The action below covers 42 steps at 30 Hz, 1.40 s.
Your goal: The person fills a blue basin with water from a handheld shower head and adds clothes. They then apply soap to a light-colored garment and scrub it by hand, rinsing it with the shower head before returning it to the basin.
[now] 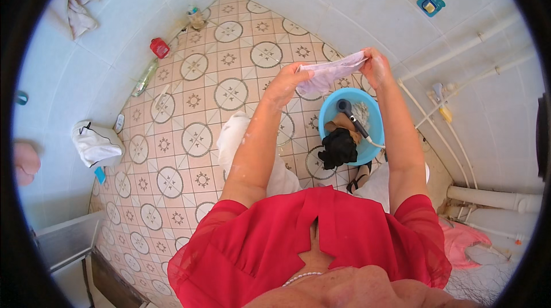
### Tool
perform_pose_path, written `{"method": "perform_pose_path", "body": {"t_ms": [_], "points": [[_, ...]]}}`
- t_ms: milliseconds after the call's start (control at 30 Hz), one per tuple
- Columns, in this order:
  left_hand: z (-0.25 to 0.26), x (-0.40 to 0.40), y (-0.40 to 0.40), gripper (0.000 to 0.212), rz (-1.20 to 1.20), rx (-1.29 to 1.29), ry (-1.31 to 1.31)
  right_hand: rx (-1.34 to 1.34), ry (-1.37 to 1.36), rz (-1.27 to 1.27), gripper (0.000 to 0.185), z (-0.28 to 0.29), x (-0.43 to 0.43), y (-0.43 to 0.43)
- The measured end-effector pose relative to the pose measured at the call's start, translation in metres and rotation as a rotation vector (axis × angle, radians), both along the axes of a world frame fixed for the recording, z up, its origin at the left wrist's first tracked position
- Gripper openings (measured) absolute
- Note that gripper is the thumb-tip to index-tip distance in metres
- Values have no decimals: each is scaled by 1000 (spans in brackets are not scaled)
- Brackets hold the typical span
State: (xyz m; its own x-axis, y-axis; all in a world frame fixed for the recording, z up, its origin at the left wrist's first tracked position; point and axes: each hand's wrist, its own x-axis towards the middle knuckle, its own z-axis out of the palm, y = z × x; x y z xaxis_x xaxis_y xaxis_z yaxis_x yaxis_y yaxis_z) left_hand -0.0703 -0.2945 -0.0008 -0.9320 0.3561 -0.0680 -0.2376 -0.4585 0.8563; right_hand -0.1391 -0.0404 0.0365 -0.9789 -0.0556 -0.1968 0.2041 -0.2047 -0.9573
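A pale lilac cloth garment (pixel 329 73) is stretched between my two hands, above the tiled floor. My left hand (pixel 377 67) grips its right end, and my right hand (pixel 286 83) pinches its left end between thumb and fingers. Just below the garment stands a light blue plastic basin (pixel 371 153). Inside it lie a dark shower head (pixel 352 117) with a pale hose, a tan cloth (pixel 342 123) and a whitish lacy cloth (pixel 360 114). A black cloth (pixel 338 148) hangs partly over the basin's near left rim.
White pipes (pixel 447 56) run along the right wall, with a soap dish (pixel 430 3) above. By the left wall are a red container (pixel 159 48), a green plastic bottle (pixel 145 77) and a bin (pixel 112 144) with white cloth over it. A pink cloth (pixel 460 241) lies at lower right.
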Motion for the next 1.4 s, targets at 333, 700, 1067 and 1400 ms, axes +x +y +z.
{"method": "perform_pose_path", "body": {"t_ms": [333, 700, 1067, 1400], "points": [[-14, -13, -4, 13, 349, 518, -253, 652, 23, 581, 24, 22, 28, -49], [-69, -18, 20, 12, 149, 768, -258, 744, 725, 243, 18, -31, 81, -142], [-73, -19, 49, 28, 138, 891, -399, 1330, 870, 184, 30, -80, 57, -139], [-48, -14, 35, 27, 231, 882, -548, 1113, 1003, 17, 19, -39, 47, -148]]}}
